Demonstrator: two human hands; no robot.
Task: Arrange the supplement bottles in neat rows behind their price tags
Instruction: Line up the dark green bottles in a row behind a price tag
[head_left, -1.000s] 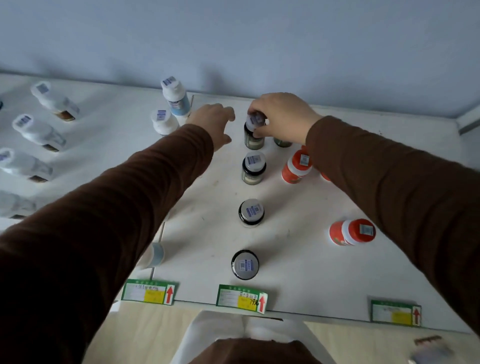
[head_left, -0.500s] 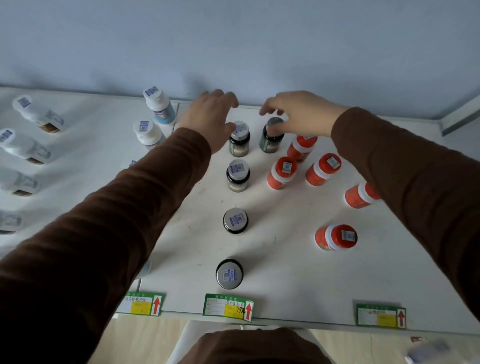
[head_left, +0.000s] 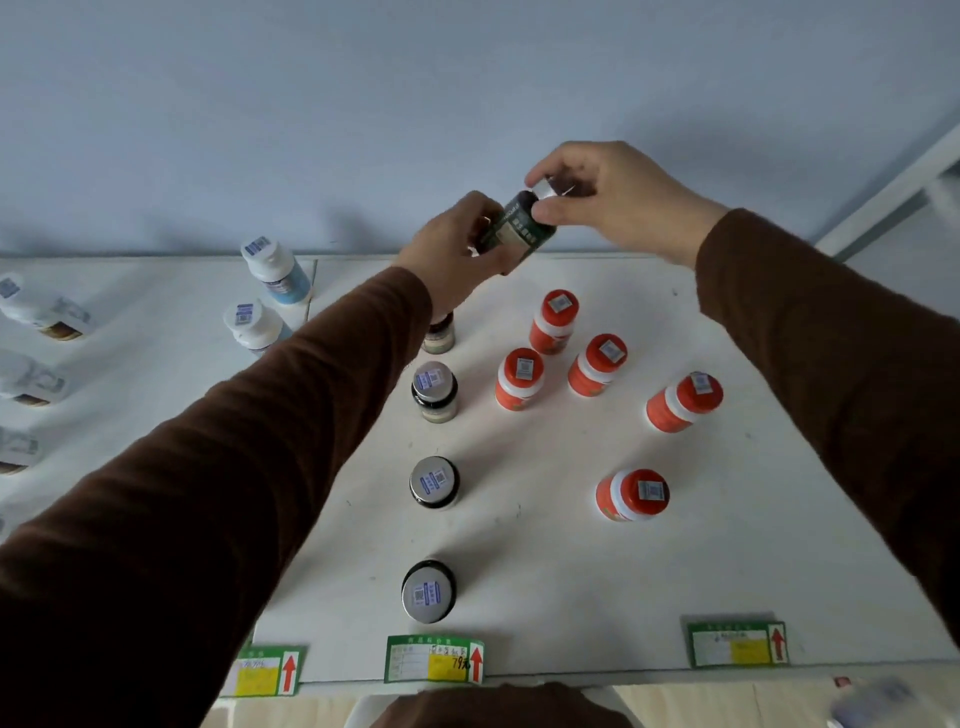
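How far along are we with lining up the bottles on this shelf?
Partly done. Four dark bottles already stand in a row behind the middle tag. In hand: both hands, left and right, hold a fifth dark bottle above the shelf. Left: the five orange bottles stand scattered, not lined up behind the right tag.

Four dark bottles (head_left: 434, 480) line up behind the middle price tag (head_left: 434, 659) (orange bottles (head_left: 631, 493) scattered rightward).

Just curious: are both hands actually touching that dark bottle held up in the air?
Touching. The head view shows the left hand wrapped round the dark bottle body, while the right hand pinches its silver cap.
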